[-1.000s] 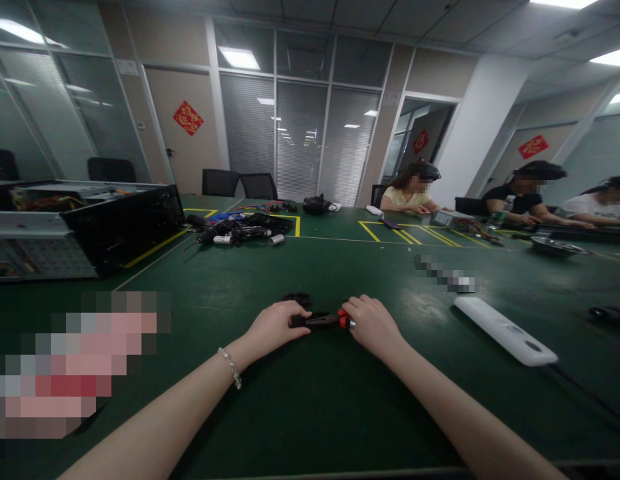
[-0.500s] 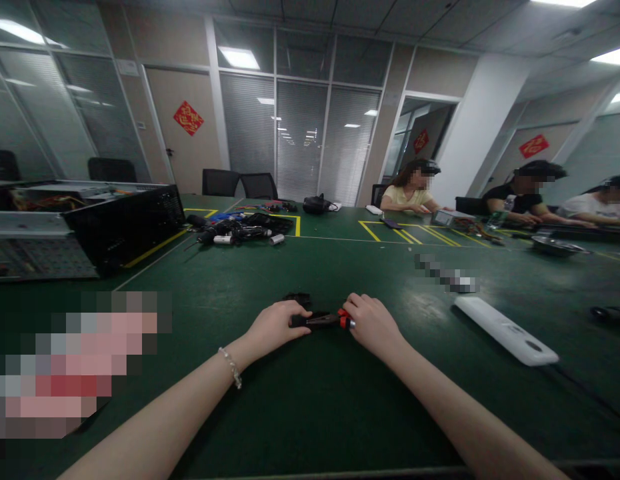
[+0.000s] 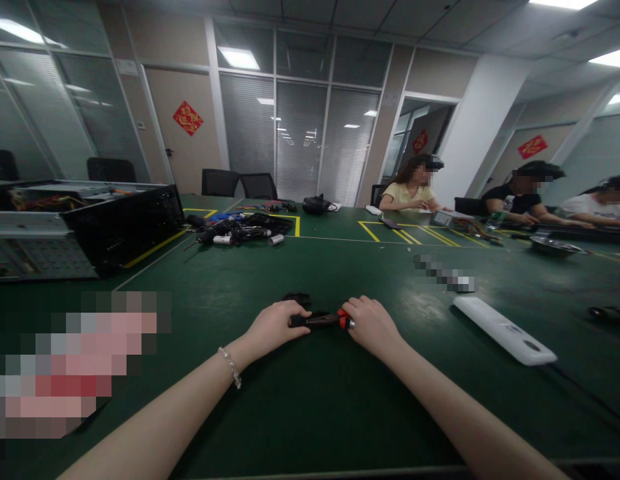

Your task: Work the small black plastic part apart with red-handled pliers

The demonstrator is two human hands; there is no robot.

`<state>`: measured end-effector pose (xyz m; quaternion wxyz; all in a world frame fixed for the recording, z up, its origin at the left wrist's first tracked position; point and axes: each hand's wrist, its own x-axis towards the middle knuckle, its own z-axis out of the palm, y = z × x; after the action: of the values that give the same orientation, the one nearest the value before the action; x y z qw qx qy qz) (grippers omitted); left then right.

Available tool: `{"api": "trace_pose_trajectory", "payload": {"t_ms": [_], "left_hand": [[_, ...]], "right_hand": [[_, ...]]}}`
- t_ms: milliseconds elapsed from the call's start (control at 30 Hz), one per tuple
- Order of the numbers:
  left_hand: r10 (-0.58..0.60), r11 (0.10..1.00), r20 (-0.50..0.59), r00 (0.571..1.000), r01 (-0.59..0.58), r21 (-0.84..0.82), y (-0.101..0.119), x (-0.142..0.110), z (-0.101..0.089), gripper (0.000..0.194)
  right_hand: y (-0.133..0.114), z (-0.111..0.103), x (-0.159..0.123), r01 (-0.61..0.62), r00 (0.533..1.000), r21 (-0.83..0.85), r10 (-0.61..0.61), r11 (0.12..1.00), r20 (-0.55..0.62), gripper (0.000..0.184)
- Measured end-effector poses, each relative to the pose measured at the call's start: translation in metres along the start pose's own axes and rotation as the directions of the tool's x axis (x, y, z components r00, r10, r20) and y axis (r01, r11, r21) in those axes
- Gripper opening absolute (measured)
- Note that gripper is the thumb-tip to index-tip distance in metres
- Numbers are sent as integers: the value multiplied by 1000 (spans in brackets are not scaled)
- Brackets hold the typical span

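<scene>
The right hand (image 3: pixel 375 323) has its grip wrapped around the handle end of the red-handled pliers (image 3: pixel 324 321), which point toward the left hand (image 3: pixel 273 327). That hand's grip pinches a small black part (image 3: pixel 297 321) at the pliers' nose; whether the nose bites it is too dark to tell. The pliers lie between both hands, at the near side of the green table (image 3: pixel 300 407). Just beyond the left fingers sits a dark piece (image 3: pixel 296 297); right of the hands, a white power strip (image 3: pixel 503 328); farther left, a cable heap (image 3: pixel 240 228) and a computer case (image 3: pixel 127 227).

Rightward obstacle: white corded bar (image 3: pixel 504 331)
</scene>
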<state>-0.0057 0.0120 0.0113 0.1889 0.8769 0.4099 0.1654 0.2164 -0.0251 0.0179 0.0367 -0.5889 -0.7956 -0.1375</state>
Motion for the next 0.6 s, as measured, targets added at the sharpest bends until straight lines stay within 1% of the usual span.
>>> {"api": "trace_pose_trajectory", "payload": {"t_ms": [167, 300, 400, 600], "left_hand": [[-28, 1000, 22, 999, 28, -7, 1, -1, -1, 34], [-18, 1000, 21, 1000, 18, -5, 1, 0, -2, 34], [-3, 1000, 5, 1000, 3, 4, 1, 0, -2, 34], [-10, 1000, 10, 1000, 10, 4, 1, 0, 0, 34]], "right_hand": [[0, 1, 0, 16, 1000, -19, -16, 1000, -9, 26], [1, 1, 0, 22, 999, -47, -23, 999, -32, 27], [1, 1, 0, 21, 999, -35, -22, 999, -30, 26], [1, 1, -1, 2, 1000, -5, -2, 1000, -13, 26]]}}
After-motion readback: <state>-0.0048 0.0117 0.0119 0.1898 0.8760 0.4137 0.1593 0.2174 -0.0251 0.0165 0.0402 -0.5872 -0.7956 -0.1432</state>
